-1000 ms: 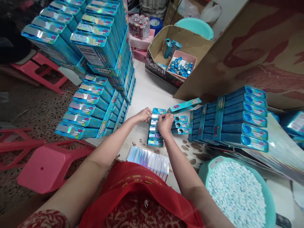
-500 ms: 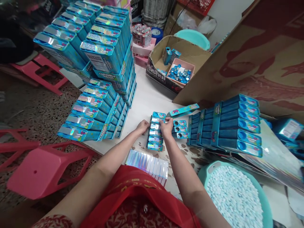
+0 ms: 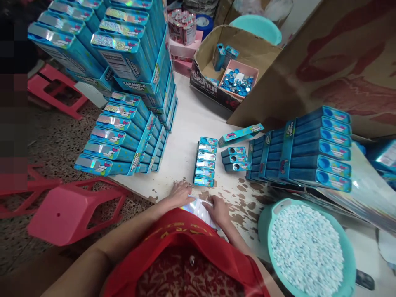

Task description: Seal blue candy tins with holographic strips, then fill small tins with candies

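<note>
A sheet of shiny holographic stickers (image 3: 198, 209) lies at the table edge against the red apron, partly covered by both hands. My left hand (image 3: 180, 194) is closed at the sheet's upper left corner. On the right side, the fingers of my right hand (image 3: 218, 210) are bent onto the strips, thumb against the surface. Just beyond stands a short row of blue candy tins (image 3: 205, 162), several with shiny strips across their tops. Right of it sit three blue tins with open round holes (image 3: 236, 159), beside a folded blue carton strip (image 3: 241, 134).
Tall stacks of blue tins (image 3: 133, 62) rise at the left; more bundled tins (image 3: 309, 148) lie right. A turquoise basin of pale candies (image 3: 309, 247) stands front right. Behind is a cardboard box (image 3: 213, 93) with a pink tray of caps (image 3: 238, 82). A red stool (image 3: 58, 214) is left.
Both hands have left the row of tins and come back toward my body onto the sticker sheet. The camera view has tilted down slightly; the tins stay in place.
</note>
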`<action>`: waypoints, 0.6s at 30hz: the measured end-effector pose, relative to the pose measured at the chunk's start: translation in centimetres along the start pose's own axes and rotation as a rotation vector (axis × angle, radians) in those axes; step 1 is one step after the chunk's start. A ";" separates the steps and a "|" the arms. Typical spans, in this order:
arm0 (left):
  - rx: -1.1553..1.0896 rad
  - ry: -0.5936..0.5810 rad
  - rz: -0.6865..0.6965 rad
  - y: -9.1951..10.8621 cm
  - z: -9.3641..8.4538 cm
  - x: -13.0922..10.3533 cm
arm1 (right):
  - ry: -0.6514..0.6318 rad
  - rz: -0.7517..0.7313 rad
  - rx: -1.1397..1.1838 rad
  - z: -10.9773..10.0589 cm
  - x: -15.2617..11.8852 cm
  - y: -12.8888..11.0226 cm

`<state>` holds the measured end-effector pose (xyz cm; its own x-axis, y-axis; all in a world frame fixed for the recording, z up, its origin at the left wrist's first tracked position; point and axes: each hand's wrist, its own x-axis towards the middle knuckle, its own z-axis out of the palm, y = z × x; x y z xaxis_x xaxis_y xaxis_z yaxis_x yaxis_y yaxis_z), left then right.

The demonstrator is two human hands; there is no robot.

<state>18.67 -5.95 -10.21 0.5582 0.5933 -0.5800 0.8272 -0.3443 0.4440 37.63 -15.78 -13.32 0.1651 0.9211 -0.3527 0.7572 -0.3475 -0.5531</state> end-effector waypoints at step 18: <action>-0.186 -0.071 -0.028 -0.1 -0.8 0.9 | 0.084 -0.440 -0.153 1.0 -0.2 -3.6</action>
<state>19.06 -4.85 -10.21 0.5441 0.5456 -0.6374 0.8198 -0.1840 0.5423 34.20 -14.86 -12.00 -0.1463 0.9883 -0.0437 0.8499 0.1030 -0.5169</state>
